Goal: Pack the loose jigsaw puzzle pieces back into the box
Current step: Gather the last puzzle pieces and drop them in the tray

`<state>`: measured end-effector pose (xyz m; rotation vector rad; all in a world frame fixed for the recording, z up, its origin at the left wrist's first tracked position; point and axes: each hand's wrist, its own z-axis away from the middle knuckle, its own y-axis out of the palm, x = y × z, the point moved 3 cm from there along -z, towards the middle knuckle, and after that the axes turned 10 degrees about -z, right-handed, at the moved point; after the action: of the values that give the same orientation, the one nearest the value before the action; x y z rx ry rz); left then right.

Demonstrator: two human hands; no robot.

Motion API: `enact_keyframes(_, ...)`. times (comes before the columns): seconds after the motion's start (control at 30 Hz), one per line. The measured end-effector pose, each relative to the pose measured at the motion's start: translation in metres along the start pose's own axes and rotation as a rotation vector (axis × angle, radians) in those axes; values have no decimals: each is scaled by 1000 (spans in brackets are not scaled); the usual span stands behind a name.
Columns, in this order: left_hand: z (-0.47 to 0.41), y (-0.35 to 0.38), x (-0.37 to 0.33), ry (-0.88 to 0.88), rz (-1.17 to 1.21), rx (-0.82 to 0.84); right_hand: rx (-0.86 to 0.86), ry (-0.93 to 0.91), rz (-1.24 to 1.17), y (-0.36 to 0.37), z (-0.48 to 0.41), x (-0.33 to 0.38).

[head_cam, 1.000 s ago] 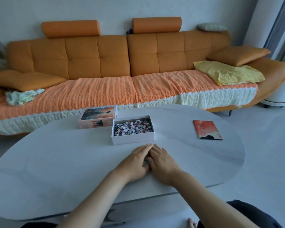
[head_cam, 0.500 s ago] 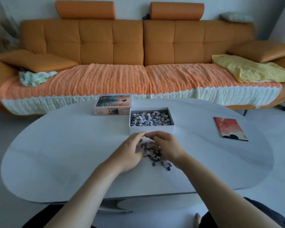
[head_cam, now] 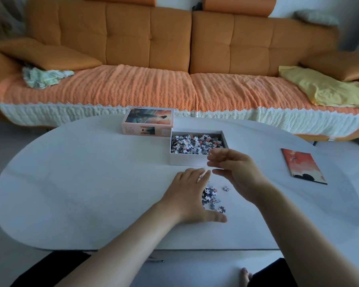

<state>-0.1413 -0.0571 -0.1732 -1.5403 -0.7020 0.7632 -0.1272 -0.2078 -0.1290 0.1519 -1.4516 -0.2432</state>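
Note:
An open white box [head_cam: 187, 160] stands mid-table, partly filled with puzzle pieces [head_cam: 197, 143]. In front of it lies a small pile of loose pieces [head_cam: 211, 196], with one stray piece [head_cam: 226, 188] to its right. My left hand [head_cam: 189, 195] lies flat on the table against the pile's left side, thumb spread out, with a few pieces at its fingertips. My right hand [head_cam: 236, 170] hovers above the table at the box's front right corner, its fingers stretched out and slightly blurred; I see nothing in it.
The box lid [head_cam: 147, 121], with a printed picture, sits just left of and behind the box. An orange picture card [head_cam: 303, 165] lies at the right of the white oval table [head_cam: 81, 183]. An orange sofa [head_cam: 149, 48] runs behind the table.
My hands, together over the pile before, have parted. The right hand has lifted off the pile up to the box's front corner, while the left stays down on the pieces.

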Motion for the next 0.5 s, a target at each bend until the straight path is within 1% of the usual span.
enact_keyframes(0.07, -3, 3, -12, -2, 20, -39, -13, 78, -204, -1, -1, -4)
enact_keyframes(0.1, -4, 4, -16, -4, 31, -54, -22, 94, -249, -1, -1, -6)
enact_keyframes(0.17, -8, 4, -19, -9, 64, -75, -47, 94, -211, -3, -2, -5)
enact_keyframes(0.23, -12, 2, -15, -13, 112, -83, -102, 37, 0, -6, -1, -1)
enact_keyframes(0.3, -14, -2, -6, -14, 172, -97, -138, -31, 340, -12, 0, 4)
enact_keyframes(0.33, -14, -4, -1, -13, 207, -100, -127, -50, 536, -14, 1, 5)
enact_keyframes(0.4, -13, -7, 6, 6, 251, -101, -34, -18, 909, -19, 6, 5)
enact_keyframes(0.43, -12, -9, 8, 20, 247, -97, 28, 21, 1049, -21, 10, 4)
enact_keyframes(0.5, -10, -11, 13, 37, 207, -55, 87, 70, 1219, -26, 14, 3)
